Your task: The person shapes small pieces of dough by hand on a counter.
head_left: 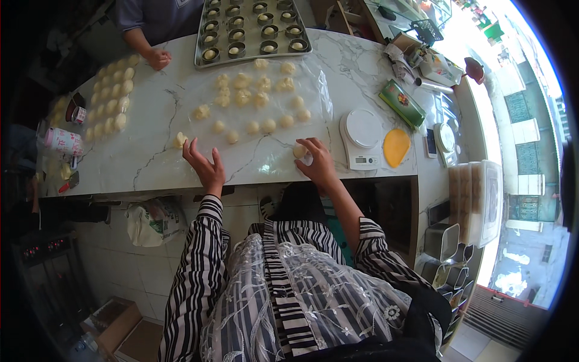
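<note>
On the marble counter my right hand (318, 163) curls its fingers and thumb round a pale dough ball (299, 151). My left hand (206, 169) is open just above the counter, its fingers spread. Just beyond its fingertips lies a small lump of dough (180, 140), apart from the hand as far as I can see. Farther off, a clear plastic sheet (319, 99) bears smooth dough balls (269, 125) in the nearer row and rougher lumps of dough (242, 96) behind.
A baking tray (253, 54) at the back holds round molds with dough. Rows of flattened dough pieces (111, 102) lie left, beside another person's hand (159, 58). A white kitchen scale (362, 136), yellow scraper (396, 148) and green box (403, 104) stand right; a pink-and-white cup (65, 141) far left.
</note>
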`<move>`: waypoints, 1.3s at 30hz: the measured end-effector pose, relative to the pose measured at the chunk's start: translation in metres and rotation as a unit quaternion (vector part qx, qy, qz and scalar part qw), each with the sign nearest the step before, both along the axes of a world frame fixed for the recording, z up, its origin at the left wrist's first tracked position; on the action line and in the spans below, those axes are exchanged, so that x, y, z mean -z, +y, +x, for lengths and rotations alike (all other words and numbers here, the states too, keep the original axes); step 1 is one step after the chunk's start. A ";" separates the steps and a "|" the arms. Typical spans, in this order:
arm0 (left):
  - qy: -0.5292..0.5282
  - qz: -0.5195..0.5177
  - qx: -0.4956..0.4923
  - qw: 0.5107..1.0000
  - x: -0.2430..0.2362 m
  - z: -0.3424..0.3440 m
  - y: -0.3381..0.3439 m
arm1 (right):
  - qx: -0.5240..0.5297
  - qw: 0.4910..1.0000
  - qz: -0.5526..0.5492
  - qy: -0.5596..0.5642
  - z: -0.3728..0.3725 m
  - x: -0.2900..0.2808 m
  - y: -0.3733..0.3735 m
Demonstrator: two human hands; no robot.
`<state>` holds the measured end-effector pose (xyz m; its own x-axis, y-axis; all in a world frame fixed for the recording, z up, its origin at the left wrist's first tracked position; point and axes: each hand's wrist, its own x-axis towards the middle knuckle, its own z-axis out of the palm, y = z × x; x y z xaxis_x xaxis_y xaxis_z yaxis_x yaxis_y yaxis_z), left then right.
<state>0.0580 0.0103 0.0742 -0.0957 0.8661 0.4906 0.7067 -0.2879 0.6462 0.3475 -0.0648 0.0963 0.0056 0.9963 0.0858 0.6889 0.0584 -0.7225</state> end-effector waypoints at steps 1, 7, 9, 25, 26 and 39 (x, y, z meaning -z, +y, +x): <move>0.004 -0.001 -0.003 1.000 0.000 -0.001 -0.001 | 0.026 1.000 -0.004 0.010 -0.003 -0.001 0.002; 0.006 -0.006 0.008 1.000 0.000 0.003 0.001 | -0.019 0.983 0.105 0.152 -0.014 0.008 0.035; 0.004 -0.006 0.002 1.000 0.002 0.002 0.000 | -0.001 0.984 0.077 0.163 -0.022 0.021 0.031; 0.008 -0.003 -0.007 1.000 0.002 -0.005 -0.001 | 0.256 0.948 0.164 0.094 -0.013 0.037 0.026; 0.005 -0.005 0.000 1.000 0.002 0.001 0.001 | 0.318 0.933 0.135 0.096 -0.003 0.036 0.036; 0.002 -0.008 0.003 1.000 0.001 0.003 0.001 | 0.235 0.956 0.147 0.099 -0.038 0.038 0.040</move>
<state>0.0612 0.0109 0.0733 -0.0893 0.8748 0.4763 0.7070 -0.2811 0.6489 0.3098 -0.0250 0.0578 0.4919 0.8127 0.3122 0.5398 -0.0034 -0.8418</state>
